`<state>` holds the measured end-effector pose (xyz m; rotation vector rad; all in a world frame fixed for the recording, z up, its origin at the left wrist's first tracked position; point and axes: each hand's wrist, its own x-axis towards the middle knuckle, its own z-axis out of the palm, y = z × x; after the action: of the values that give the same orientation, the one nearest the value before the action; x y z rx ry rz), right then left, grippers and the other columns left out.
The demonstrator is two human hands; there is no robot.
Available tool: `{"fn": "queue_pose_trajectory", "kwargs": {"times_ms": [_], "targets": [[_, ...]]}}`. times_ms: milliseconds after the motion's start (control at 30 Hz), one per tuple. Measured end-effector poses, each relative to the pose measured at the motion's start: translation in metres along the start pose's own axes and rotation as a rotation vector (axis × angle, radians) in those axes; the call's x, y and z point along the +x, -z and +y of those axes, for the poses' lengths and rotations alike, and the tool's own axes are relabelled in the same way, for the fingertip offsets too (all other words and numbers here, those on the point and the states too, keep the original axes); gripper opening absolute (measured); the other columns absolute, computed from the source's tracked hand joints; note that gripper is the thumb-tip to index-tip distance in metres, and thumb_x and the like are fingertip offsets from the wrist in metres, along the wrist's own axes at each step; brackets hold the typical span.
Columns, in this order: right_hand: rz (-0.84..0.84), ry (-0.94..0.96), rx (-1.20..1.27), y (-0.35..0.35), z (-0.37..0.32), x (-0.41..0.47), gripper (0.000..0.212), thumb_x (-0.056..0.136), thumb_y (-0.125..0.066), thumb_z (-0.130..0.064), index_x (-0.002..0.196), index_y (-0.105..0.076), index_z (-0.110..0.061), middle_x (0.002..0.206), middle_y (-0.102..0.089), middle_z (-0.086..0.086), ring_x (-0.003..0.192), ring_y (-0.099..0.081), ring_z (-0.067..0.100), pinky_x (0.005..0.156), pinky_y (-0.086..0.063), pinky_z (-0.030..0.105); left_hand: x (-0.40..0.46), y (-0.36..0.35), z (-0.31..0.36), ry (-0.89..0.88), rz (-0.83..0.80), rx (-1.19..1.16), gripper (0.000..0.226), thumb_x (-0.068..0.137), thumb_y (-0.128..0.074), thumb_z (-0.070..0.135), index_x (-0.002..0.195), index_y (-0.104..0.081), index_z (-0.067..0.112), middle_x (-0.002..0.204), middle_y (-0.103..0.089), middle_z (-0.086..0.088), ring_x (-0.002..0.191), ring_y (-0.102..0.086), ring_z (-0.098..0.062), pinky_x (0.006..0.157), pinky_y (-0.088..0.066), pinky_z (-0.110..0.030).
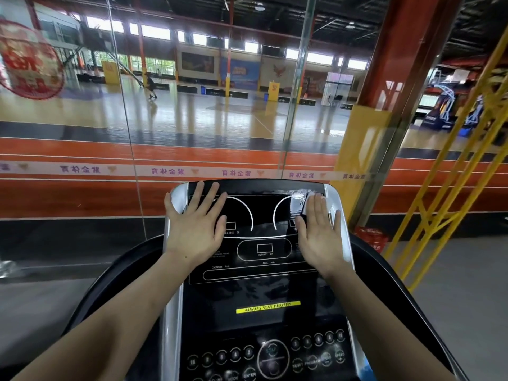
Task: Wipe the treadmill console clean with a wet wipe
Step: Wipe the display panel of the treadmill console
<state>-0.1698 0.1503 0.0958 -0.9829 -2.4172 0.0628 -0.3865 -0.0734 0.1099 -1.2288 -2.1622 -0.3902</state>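
Across the upper display of the treadmill console [264, 243] both hands lie flat with fingers straight. The right hand [320, 232] presses a wet wipe [308, 198] against the top right corner of the black panel; only a crumpled white edge of the wipe shows past the fingertips, the rest being hidden under the palm. The left hand [195, 226] holds nothing and rests spread over the left dial marking, seemingly steadying the person or the console.

As a judgement, the job looks partly done. A damp sheen and faint streaks show near the wipe and across the middle of the display, which suggests that part has been covered (though glare from the windows makes this hard to be sure of). Left to do, probably: the area under the left hand, the yellow label strip [268, 307] and the panel around it, the button pad [272, 356] near the bottom edge, and the silver side rails [339, 204].

Beyond the console stands a glass wall [192, 133] with a sports hall behind it. A yellow railing [445, 188] rises at the right, with a red crate [371, 236] near its foot. Nothing blocks the wiping hand except the left hand, which would have to lift for its patch to be reached.
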Motion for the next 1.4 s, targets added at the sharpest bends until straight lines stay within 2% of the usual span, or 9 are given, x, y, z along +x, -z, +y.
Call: {"fn": "queue_pose_trajectory", "kwargs": {"times_ms": [133,333,500,633,767,900,1033,1167,1400], "targets": [[-0.002,0.026,0.03,-0.006,-0.029,-0.007,0.07,0.106,-0.002,-0.057,0.166,0.014,-0.026,0.176,0.013,-0.006,0.161,0.017,0.009,0.13,0.012,0.052,0.001,-0.001,0.0,0.004,-0.019,0.007,0.058,0.107,-0.022,0.047,0.16,-0.037,0.031,0.172,-0.026,0.005,0.161,-0.014,-0.021,0.114,-0.007,-0.079],[-0.064,0.305,-0.06,-0.012,-0.078,-0.014,0.067,0.11,-0.008,-0.057,0.166,0.014,-0.029,0.174,0.019,-0.011,0.158,0.023,0.005,0.128,0.018,0.052,0.0,0.002,-0.001,0.001,0.009,0.008,0.059,0.107,-0.021,0.048,0.16,-0.039,0.031,0.171,-0.028,0.005,0.16,-0.018,-0.02,0.115,-0.006,-0.076],[0.001,0.098,-0.009,0.001,-0.009,-0.009,0.067,0.109,-0.011,-0.057,0.167,0.01,-0.031,0.176,0.009,-0.013,0.159,0.017,0.003,0.129,0.014,0.052,-0.002,0.003,-0.001,0.006,-0.006,0.01,0.059,0.107,-0.021,0.049,0.159,-0.04,0.031,0.17,-0.029,0.006,0.16,-0.019,-0.019,0.116,-0.007,-0.075],[0.021,0.003,0.011,-0.004,-0.017,-0.008,0.071,0.107,-0.007,-0.058,0.168,0.008,-0.025,0.177,0.008,-0.005,0.161,0.014,0.011,0.13,0.011,0.051,-0.003,0.009,-0.007,0.039,-0.006,-0.095,0.059,0.107,-0.022,0.049,0.156,-0.046,0.026,0.171,-0.029,0.003,0.16,-0.018,-0.016,0.121,-0.006,-0.068],[-0.024,0.127,0.027,-0.013,-0.068,-0.013,0.069,0.106,-0.003,-0.056,0.167,0.011,-0.026,0.175,0.014,-0.008,0.16,0.019,0.01,0.129,0.017,0.05,-0.013,0.015,-0.028,0.016,0.019,-0.249,0.061,0.106,-0.024,0.043,0.157,-0.043,0.015,0.174,-0.017,-0.001,0.162,-0.003,-0.016,0.13,-0.006,-0.055],[-0.067,0.284,0.041,-0.021,-0.123,-0.018,0.066,0.109,-0.009,-0.05,0.167,0.012,-0.026,0.175,0.015,-0.008,0.16,0.021,0.01,0.128,0.016,0.052,-0.026,0.016,-0.043,0.085,-0.019,-0.287,0.064,0.102,-0.022,0.034,0.161,-0.031,0.011,0.175,-0.01,-0.002,0.161,0.007,-0.014,0.131,-0.005,-0.051],[-0.093,0.403,0.017,-0.027,-0.164,-0.02,0.065,0.109,-0.008,-0.049,0.168,0.007,-0.023,0.174,0.016,-0.007,0.16,0.02,0.01,0.128,0.016,0.053,-0.044,0.011,-0.059,0.104,-0.06,-0.131,0.068,0.1,-0.02,0.033,0.165,-0.024,0.013,0.175,-0.009,-0.002,0.162,-0.002,-0.022,0.13,-0.013,-0.055],[-0.104,0.507,0.008,-0.032,-0.192,-0.02,0.065,0.109,-0.01,-0.047,0.168,0.003,-0.022,0.175,0.013,-0.007,0.16,0.02,0.01,0.128,0.017,0.052,-0.047,0.013,-0.061,0.103,-0.09,-0.069,0.066,0.102,-0.019,0.037,0.166,-0.021,0.019,0.175,-0.009,0.002,0.162,-0.004,-0.023,0.13,-0.007,-0.055],[-0.128,0.636,-0.015,-0.036,-0.18,-0.033,0.064,0.11,-0.012,-0.047,0.168,-0.002,-0.023,0.175,0.008,-0.009,0.16,0.016,0.009,0.128,0.014,0.056,-0.05,0.013,-0.066,0.085,-0.096,-0.047,0.062,0.107,-0.024,0.037,0.167,-0.015,0.025,0.175,-0.003,0.007,0.162,-0.007,-0.025,0.128,-0.012,-0.059]]}}
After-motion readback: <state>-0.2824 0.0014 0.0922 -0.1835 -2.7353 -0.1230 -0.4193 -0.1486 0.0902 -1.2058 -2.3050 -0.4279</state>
